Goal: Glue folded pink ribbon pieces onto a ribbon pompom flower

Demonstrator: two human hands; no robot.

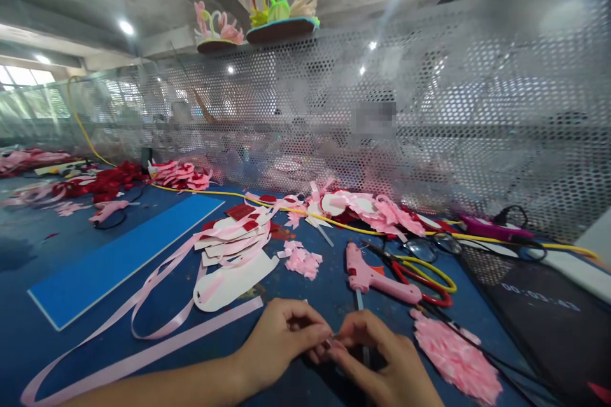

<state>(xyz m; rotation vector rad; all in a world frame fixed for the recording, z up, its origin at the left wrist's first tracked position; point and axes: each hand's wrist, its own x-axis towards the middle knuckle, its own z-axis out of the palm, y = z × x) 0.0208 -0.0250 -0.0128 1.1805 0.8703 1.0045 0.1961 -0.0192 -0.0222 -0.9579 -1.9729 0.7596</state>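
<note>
My left hand (286, 338) and my right hand (382, 356) meet low in the middle of the view, fingertips pinched together. A tiny pale bit shows between them, too small and covered to name. Just beyond my right hand lies a pink glue gun (379, 281) on its side, with a clear glue stick (359, 302) near its rear. Ahead of my hands sits a small heap of pink ribbon bits (303, 261). Left of that, white card pieces (233, 286) are stacked among long pink ribbon (191, 346). A pink ruffled piece (456, 356) lies right of my right hand.
Scissors (429, 280) with red and yellow handles lie behind the glue gun. A blue board (128, 254) is at the left. A yellow cable (229, 193) crosses behind, before a perforated metal screen (305, 121). A dark device (548, 318) and a purple power strip (496, 227) are at right.
</note>
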